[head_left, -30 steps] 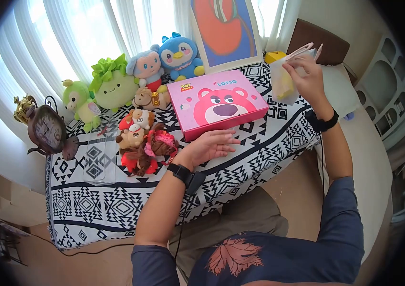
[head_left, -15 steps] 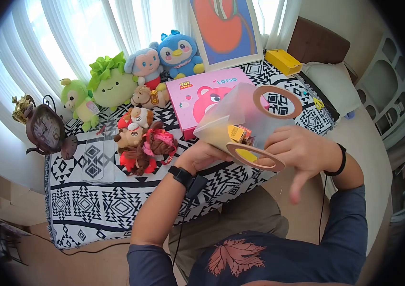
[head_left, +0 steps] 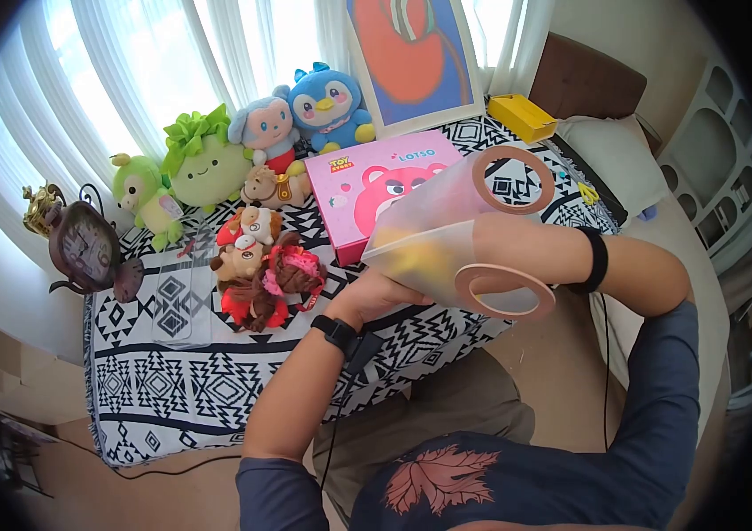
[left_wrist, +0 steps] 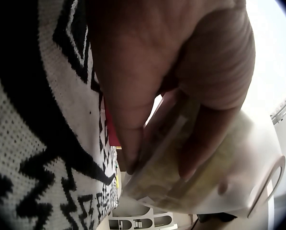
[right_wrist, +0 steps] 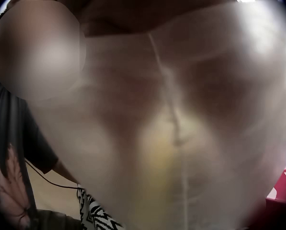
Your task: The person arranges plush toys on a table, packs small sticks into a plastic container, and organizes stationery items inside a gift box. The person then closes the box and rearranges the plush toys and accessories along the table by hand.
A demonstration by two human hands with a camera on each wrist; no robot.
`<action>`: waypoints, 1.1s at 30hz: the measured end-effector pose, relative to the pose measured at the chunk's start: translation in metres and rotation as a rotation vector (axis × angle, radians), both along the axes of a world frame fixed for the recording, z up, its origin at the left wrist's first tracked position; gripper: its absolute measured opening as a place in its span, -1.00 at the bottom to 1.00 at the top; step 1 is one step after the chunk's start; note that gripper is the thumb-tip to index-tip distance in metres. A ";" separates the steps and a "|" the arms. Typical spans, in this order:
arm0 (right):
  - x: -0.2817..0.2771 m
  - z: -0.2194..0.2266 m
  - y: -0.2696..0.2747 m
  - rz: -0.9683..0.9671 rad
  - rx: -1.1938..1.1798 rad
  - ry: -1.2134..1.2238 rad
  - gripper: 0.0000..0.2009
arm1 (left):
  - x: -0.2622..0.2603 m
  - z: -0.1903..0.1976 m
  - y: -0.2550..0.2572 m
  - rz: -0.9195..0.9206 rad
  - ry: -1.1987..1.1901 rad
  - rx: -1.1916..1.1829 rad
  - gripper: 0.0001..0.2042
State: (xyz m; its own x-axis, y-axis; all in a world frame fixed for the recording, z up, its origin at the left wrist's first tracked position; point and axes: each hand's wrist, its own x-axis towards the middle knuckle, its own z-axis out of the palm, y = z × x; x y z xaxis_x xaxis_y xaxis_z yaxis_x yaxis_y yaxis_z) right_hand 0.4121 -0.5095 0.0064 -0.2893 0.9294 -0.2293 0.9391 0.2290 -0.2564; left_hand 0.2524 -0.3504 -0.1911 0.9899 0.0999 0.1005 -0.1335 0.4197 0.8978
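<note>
A translucent bag [head_left: 442, 199] with pinkish-tan ring handles [head_left: 526, 312] lies tilted across the front of the pink Lotso box [head_left: 354, 190]. My left hand [head_left: 374, 294] grips its lower end from beneath; in the left wrist view, thumb and fingers [left_wrist: 200, 148] pinch the cloudy plastic. My right hand [head_left: 522, 243] reaches through the bag's mouth, its fingers hidden behind the milky wall. Something yellow [head_left: 418, 258] shows blurred inside. The right wrist view is mostly filled by the bag [right_wrist: 181, 96], and I cannot tell what the right fingers hold.
Plush toys [head_left: 208, 168] line the back by the curtain, with smaller plush dolls [head_left: 274, 274] nearer me. A clock [head_left: 84, 239] stands far left beside a clear plastic case [head_left: 179, 305]. A yellow box [head_left: 522, 118] sits back right, near a leaning picture [head_left: 420, 62] and a pillow [head_left: 610, 150].
The bag came from the far right to in front of me, and my left hand took hold of its lower end. My right hand then went from beside the handles into the bag.
</note>
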 end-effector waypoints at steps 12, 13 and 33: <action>0.008 -0.015 0.024 0.072 0.207 0.076 -0.66 | -0.003 0.012 -0.004 0.037 0.084 -0.112 -0.34; 0.011 -0.016 0.029 0.075 0.208 0.074 -0.66 | -0.004 0.013 -0.005 0.045 0.069 -0.138 -0.33; 0.134 0.054 -0.045 -0.294 0.614 1.297 -0.42 | -0.003 0.006 0.000 0.025 0.028 -0.220 -0.25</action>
State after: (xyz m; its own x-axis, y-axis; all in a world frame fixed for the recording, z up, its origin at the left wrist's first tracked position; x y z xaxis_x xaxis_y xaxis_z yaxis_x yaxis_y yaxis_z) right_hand 0.5457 -0.5549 0.0606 0.2329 0.8438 0.4835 0.1620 0.4565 -0.8748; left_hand 0.2491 -0.3500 -0.1852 0.9890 0.1407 0.0464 -0.1227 0.6026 0.7886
